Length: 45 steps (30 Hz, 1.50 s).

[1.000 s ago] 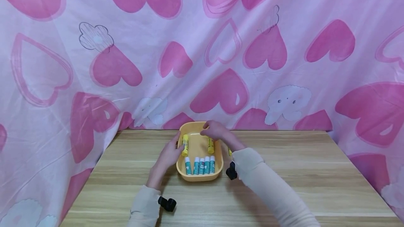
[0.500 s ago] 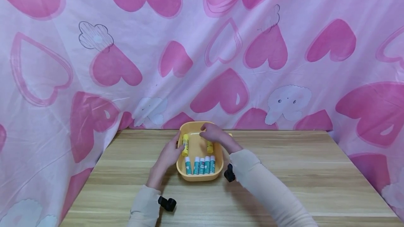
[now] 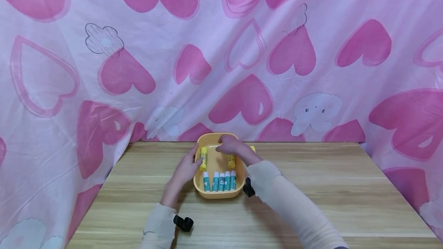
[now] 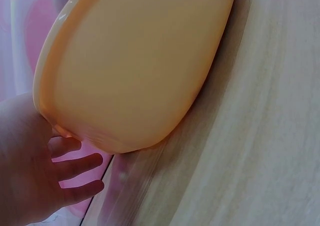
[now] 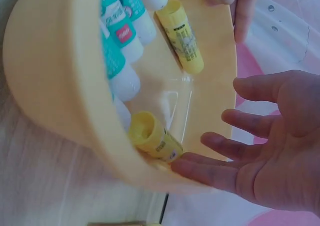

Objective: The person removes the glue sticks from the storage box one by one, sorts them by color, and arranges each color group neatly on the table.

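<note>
Tray [image 3: 216,195] holding five teal tubes [image 3: 221,183], two yellow tubes [image 3: 204,158]

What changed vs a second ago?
Right hand shifted slightly left over the tray, exposing the far end of the yellow stick on the table. No clear grasp or release. Left hand on the tray and teal sticks inside: unchanged.

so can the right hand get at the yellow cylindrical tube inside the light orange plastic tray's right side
Likely yes: the right hand is open over the tray, with a fingertip right beside that yellow tube and nothing visible between them.
</note>
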Available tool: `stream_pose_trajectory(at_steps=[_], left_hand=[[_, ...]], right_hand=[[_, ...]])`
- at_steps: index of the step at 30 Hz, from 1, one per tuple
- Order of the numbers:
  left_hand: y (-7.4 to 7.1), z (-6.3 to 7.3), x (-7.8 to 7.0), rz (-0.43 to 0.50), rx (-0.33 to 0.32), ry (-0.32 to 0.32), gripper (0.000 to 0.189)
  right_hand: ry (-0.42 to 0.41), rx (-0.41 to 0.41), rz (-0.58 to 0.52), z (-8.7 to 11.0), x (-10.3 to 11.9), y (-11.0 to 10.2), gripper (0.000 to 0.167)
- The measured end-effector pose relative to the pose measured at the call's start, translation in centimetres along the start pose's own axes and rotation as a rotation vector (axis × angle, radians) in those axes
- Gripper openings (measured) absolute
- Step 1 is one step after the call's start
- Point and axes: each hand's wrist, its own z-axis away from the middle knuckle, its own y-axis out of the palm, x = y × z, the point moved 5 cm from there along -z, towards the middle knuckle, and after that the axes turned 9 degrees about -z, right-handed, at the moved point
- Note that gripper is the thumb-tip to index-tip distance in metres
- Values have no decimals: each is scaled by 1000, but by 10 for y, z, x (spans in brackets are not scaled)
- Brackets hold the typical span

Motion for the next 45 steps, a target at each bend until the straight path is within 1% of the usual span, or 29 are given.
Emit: stream_pose_trajectory(at_steps=[2, 4, 7, 10, 12, 17, 19, 22, 24, 30, 34, 36, 40, 45], left_hand=[[0, 0, 0, -2, 0, -3, 68], [0, 0, 1, -5, 4, -10, 68], [-1, 0, 1, -8, 7, -11, 68], [-2, 0, 2, -6, 2, -2, 68], [-3, 0, 2, -9, -4, 6, 68], [-4, 0, 3, -22, -8, 13, 68], [-3, 1, 2, -25, -7, 21, 69], [-2, 0, 1, -21, -9, 24, 69], [-3, 0, 0, -17, -13, 22, 69], [-3, 1, -2, -1, -7, 31, 68], [-3, 1, -2, -2, -12, 31, 68], [-4, 1, -1, -10, -17, 29, 68], [-4, 2, -1, -21, -19, 22, 68], [-3, 2, -2, -25, -16, 26, 68]], right_hand=[[-13, -11, 21, -2, 1, 2, 47], [-19, -25, 15, -3, 1, 3, 46], [-20, -53, -16, -4, -1, 4, 43], [-3, -60, -34, -5, -2, 4, 42], [12, -36, -22, -6, -4, 6, 44], [64, 80, 19, -13, -9, 14, 53], [97, 114, 19, -16, -11, 16, 54], [138, 140, 6, -20, -12, 17, 49], [155, 147, -13, -22, -12, 17, 46], [165, 168, -111, -22, -8, 21, 54], [157, 178, -154, -23, -2, 26, 48], [165, 178, -176, -24, -1, 28, 50], [188, 164, -198, -28, -1, 31, 54], [204, 166, -213, -31, -1, 34, 46]])
